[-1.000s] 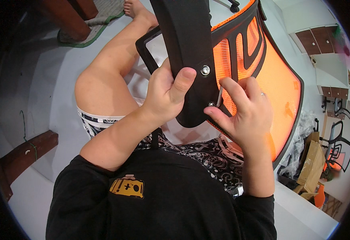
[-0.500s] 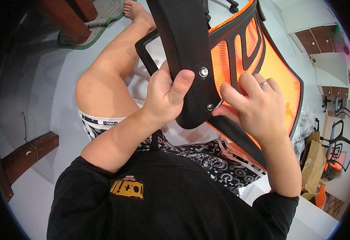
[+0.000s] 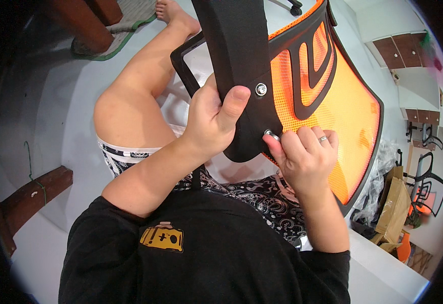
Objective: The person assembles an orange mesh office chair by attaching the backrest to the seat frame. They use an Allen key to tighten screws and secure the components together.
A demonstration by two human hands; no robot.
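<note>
An office chair's orange mesh backrest (image 3: pixel 356 121) with a black frame leans in front of me, joined to a thick black seat edge (image 3: pixel 239 45). My left hand (image 3: pixel 212 119) is wrapped round that black part, thumb lying on its near face. Beside the thumb a silver bolt (image 3: pixel 261 89) sits in the plastic. At the lower bolt, my right hand (image 3: pixel 302 154) pinches a small silver hex key (image 3: pixel 273 136), its short end at the bolt head. Most of the key is hidden by the fingers. A black looped armrest (image 3: pixel 181 63) sticks out beyond my left hand.
Dark wooden legs (image 3: pixel 87 25) stand on a mat at the far left, and a wooden beam (image 3: pixel 39 192) lies nearer. To the right are clear plastic wrap (image 3: pixel 378 172), an open cardboard box (image 3: pixel 390 210) and black chair parts (image 3: pixel 429 177). My bare leg (image 3: pixel 130 101) stretches out left.
My right hand has swung down and toward me, its fingers curling more tightly round the key at the lower bolt. The left hand keeps its grip, and the chair has shifted slightly.
</note>
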